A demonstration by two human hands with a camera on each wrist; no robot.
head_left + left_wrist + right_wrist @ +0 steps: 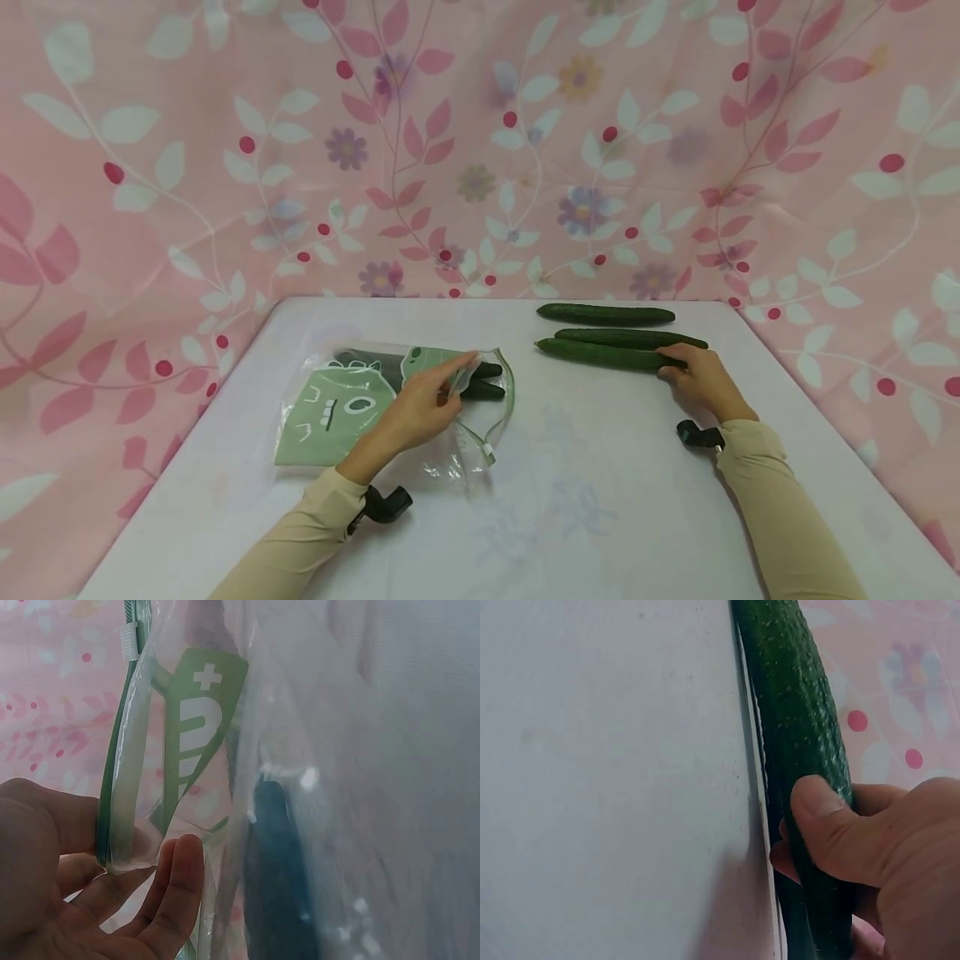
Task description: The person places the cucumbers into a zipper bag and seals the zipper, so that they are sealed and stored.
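My left hand (420, 410) pinches the opening edge of a clear plastic zip bag (318, 429) printed with a green cartoon face. In the left wrist view, thumb and fingers hold the bag's green zip strip (112, 772). Two cucumbers (482, 390) lie inside, their tips near the open right side. On the right, my right hand (703, 379) grips the near end of a cucumber (600, 354); the right wrist view shows the thumb on top of its bumpy skin (795, 712). A second cucumber (633, 336) lies right behind it, and a third cucumber (606, 315) farther back.
A white-covered table (570, 500) carries everything. Behind it hangs a pink floral cloth (480, 150). Each wrist wears a small black camera, the left camera (386, 505) close to the bag's near edge. A white slider (488, 453) sits on the zip strip.
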